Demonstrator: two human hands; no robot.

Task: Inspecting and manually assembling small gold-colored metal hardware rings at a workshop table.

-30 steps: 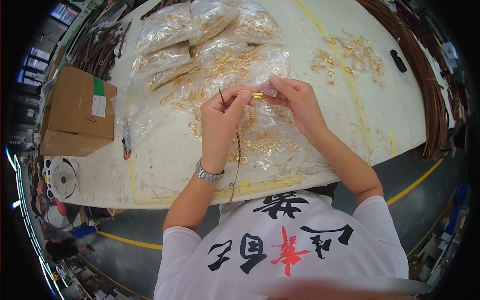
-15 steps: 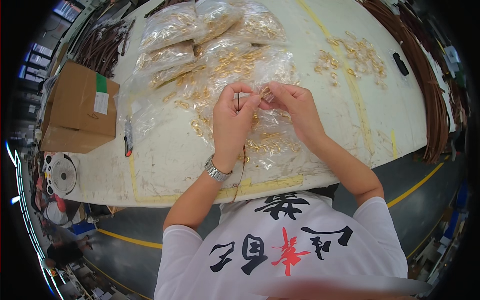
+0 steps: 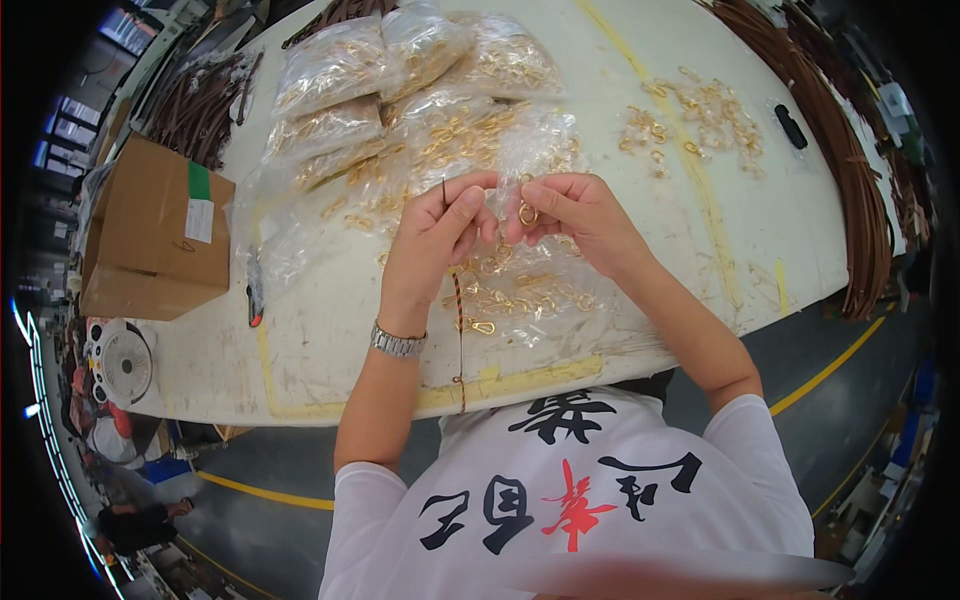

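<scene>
My left hand [image 3: 437, 240] pinches a thin brown cord [image 3: 460, 330] whose tip sticks up above the fingers; the rest hangs down past the table edge. My right hand [image 3: 572, 212] holds a small gold metal ring clasp [image 3: 527, 214] between thumb and fingers, close to the cord's tip. Both hands hover over a clear plastic sheet strewn with loose gold clasps [image 3: 510, 295] on the white table [image 3: 330, 320]. A metal watch [image 3: 398, 343] is on my left wrist.
Several clear bags of gold clasps [image 3: 400, 70] lie at the table's far side. A cardboard box [image 3: 150, 235] stands at the left. Loose clasps [image 3: 690, 115] are scattered to the right, near a bundle of brown cords [image 3: 850, 190]. A small tool with a red tip [image 3: 254, 290] lies left.
Both hands have drawn together and moved slightly nearer the body; the clasp in the right hand now sits next to the cord tip held by the left.
</scene>
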